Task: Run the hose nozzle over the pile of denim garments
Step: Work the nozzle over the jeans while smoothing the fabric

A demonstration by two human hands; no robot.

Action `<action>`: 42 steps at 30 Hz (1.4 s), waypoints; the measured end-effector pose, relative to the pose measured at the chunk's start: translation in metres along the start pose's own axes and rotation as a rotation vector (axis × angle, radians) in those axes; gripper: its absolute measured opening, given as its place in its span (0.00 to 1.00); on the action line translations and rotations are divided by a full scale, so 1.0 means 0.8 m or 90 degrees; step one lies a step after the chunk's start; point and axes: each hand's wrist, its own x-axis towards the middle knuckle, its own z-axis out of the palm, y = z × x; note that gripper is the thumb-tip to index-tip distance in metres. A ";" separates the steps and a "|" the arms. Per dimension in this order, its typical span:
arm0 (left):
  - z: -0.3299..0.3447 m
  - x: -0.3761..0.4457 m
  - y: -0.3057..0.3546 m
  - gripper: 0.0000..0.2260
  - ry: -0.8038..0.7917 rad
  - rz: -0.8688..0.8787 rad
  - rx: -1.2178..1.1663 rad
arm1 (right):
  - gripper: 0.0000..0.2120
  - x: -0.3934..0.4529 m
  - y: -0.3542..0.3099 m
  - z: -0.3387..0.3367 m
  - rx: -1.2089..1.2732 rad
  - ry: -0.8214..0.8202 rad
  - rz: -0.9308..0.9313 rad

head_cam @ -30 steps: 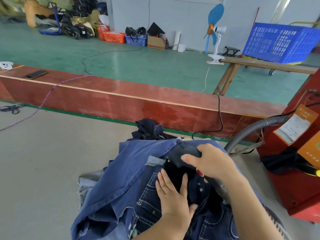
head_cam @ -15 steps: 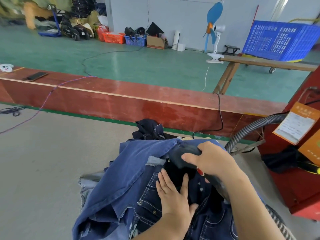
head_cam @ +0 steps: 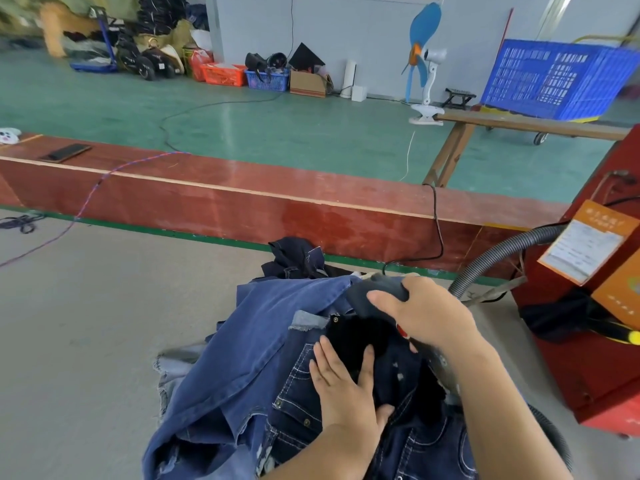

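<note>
A pile of denim garments (head_cam: 256,355) lies on the grey work surface in front of me, mid-blue pieces on the left and darker jeans under my arms. My right hand (head_cam: 426,313) grips the dark grey hose nozzle (head_cam: 372,294), whose mouth points down at the dark garment in the middle of the pile. A grey ribbed hose (head_cam: 498,252) curves away from it to the right. My left hand (head_cam: 341,386) rests flat on the dark jeans just below the nozzle, fingers straight and spread.
A red machine (head_cam: 588,341) with orange labels stands close on the right. A long red board (head_cam: 277,206) crosses behind the pile, with a phone (head_cam: 65,152) on it. A black cable (head_cam: 438,233) and a purple cord (head_cam: 104,178) hang over it. Beyond are a wooden bench (head_cam: 519,124) and a blue crate (head_cam: 557,79).
Both hands and the nozzle stay almost in the same spot on the pile; the view has shifted only slightly.
</note>
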 end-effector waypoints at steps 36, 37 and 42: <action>-0.006 -0.005 -0.008 0.33 0.000 0.053 -0.067 | 0.21 -0.001 0.020 -0.013 0.039 0.003 -0.022; -0.007 -0.005 -0.009 0.33 -0.008 0.062 -0.068 | 0.21 -0.002 0.019 -0.009 0.002 -0.053 -0.025; -0.022 -0.012 -0.017 0.34 -0.057 0.083 -0.054 | 0.20 -0.001 0.004 0.027 -0.104 -0.095 -0.018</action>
